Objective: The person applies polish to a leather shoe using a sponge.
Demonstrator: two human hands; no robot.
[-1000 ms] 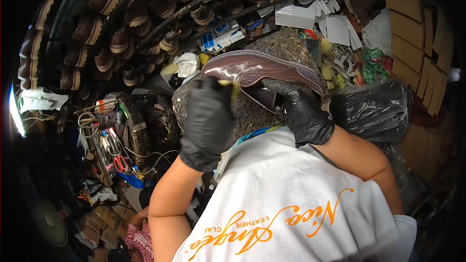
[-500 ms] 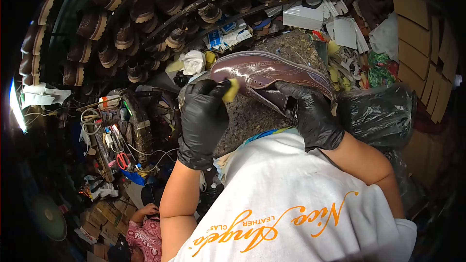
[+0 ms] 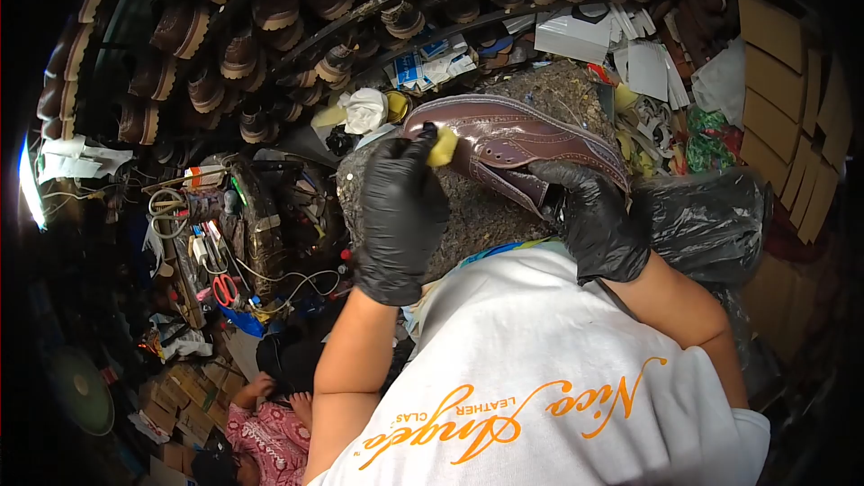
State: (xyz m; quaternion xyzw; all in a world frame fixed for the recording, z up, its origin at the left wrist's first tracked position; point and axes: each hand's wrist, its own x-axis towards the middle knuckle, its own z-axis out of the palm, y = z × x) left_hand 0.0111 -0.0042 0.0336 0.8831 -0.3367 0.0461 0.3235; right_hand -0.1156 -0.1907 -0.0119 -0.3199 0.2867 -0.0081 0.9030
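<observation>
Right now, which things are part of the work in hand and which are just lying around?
In use: glossy brown leather brogue shoe, small yellow sponge, left hand, right hand, speckled work block.
Lying about: red-handled scissors, black plastic bag, white crumpled cloth, cardboard sheets.

A single camera sat on the person's head and looked forward and steeply down, with a wide, rounded lens that bent the edges into dark corners. It was close above the brown shoe [image 3: 513,139], which lay near the middle top of the frame. Below the shoe the person's own white shirt [image 3: 549,369] filled the lower right. Left of the shoe the view dropped to a cluttered floor [image 3: 207,324] well beneath. No second view existed.
</observation>
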